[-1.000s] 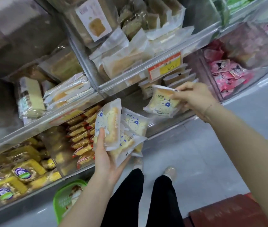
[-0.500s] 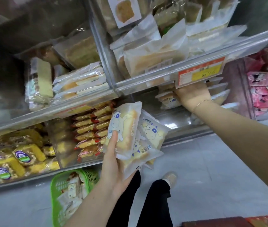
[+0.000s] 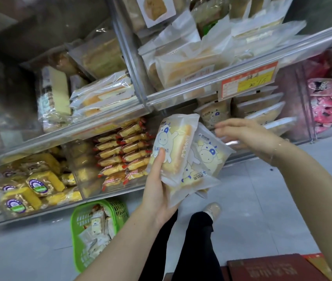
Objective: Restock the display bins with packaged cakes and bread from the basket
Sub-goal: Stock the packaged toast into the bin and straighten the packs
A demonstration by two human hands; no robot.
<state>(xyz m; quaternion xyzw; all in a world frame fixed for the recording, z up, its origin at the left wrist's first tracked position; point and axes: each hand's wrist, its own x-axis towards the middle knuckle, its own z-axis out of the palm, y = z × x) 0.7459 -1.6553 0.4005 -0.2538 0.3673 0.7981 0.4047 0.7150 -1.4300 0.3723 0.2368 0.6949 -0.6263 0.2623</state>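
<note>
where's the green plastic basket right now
In the head view the green plastic basket sits on the grey floor at lower left, below the yellow cake packets and left of the person's left forearm.

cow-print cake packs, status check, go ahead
Left hand grips a fan of cow-print cake packs. Right hand empty, open, blurred, beside the packs. Green basket on floor, part full. Nothing in the way.

Frosted white packets (image 3: 183, 157) printed with blue cartoon cows are gripped by the left hand (image 3: 159, 191); pale yellow cake is seen inside. Left of the grip, yellow cakes in red-edged wrappers (image 3: 124, 153) are stacked. Below the grip, a bright green basket (image 3: 118, 207) is seen.
</note>
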